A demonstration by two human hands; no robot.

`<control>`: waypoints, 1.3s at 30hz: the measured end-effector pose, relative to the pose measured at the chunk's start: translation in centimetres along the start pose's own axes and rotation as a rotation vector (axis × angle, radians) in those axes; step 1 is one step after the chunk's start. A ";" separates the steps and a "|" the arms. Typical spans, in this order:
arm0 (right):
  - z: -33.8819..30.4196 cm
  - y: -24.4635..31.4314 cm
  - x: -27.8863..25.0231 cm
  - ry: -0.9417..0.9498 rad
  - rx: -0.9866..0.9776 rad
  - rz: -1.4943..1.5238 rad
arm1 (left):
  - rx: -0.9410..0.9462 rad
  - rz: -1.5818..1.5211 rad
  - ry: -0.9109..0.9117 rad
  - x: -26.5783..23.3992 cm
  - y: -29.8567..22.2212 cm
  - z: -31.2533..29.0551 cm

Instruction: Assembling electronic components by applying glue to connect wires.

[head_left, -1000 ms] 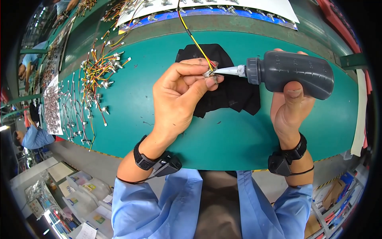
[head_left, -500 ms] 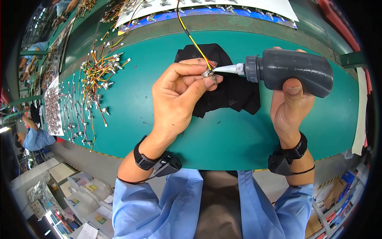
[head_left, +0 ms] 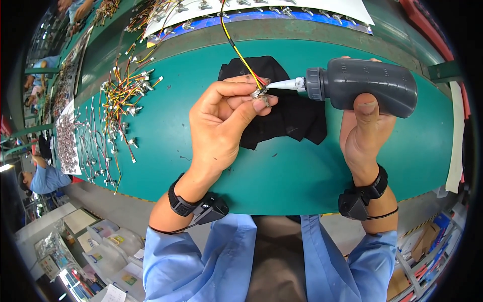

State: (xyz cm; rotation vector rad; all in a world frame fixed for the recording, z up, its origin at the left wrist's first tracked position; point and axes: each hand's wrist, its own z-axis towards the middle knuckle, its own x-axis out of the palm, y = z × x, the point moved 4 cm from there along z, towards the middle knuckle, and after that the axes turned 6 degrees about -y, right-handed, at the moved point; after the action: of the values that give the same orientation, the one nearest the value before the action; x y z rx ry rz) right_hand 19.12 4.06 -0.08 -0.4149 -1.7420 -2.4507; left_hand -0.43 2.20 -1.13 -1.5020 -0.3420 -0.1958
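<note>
Between the fingertips and thumb of my left hand [head_left: 217, 121] is a small metal potentiometer [head_left: 259, 94], its yellow, black and red wires [head_left: 232, 46] running up and away. My right hand [head_left: 363, 135] is wrapped round a dark grey squeeze bottle [head_left: 375, 86], held on its side with the thumb across its front. The bottle's white tapered nozzle [head_left: 287, 84] points left, and its tip meets the potentiometer near the wire ends. Whether any liquid comes out is too small to tell. Below both lies a crumpled black cloth [head_left: 297, 113].
A tangle of wired potentiometers [head_left: 123, 98] covers the left of the green table [head_left: 282, 176]. Beyond the far edge, more metal parts stand in rows on a white sheet [head_left: 342, 11]. Another person [head_left: 46, 176] in blue sits at far left.
Both hands, with the potentiometer and bottle, have shifted very slightly left. The nozzle tip stays at the potentiometer, and both grips are the same.
</note>
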 end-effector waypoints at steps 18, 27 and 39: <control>0.8 0.1 -0.1 -0.125 -0.038 0.108 | -0.027 -0.029 0.022 0.2 -0.1 0.1; 3.6 -2.3 -1.8 -0.185 0.299 0.337 | -0.075 -0.068 0.026 0.0 -0.2 0.3; 5.0 -3.4 -2.8 -0.155 0.457 0.610 | -0.156 -0.140 0.041 -0.4 0.0 1.1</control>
State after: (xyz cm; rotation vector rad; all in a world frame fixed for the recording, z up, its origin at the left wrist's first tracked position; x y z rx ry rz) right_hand 21.79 9.69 -2.44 -0.9290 -1.8083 -1.5913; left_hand -0.96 3.28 -1.24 -1.6265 -0.4066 -0.3708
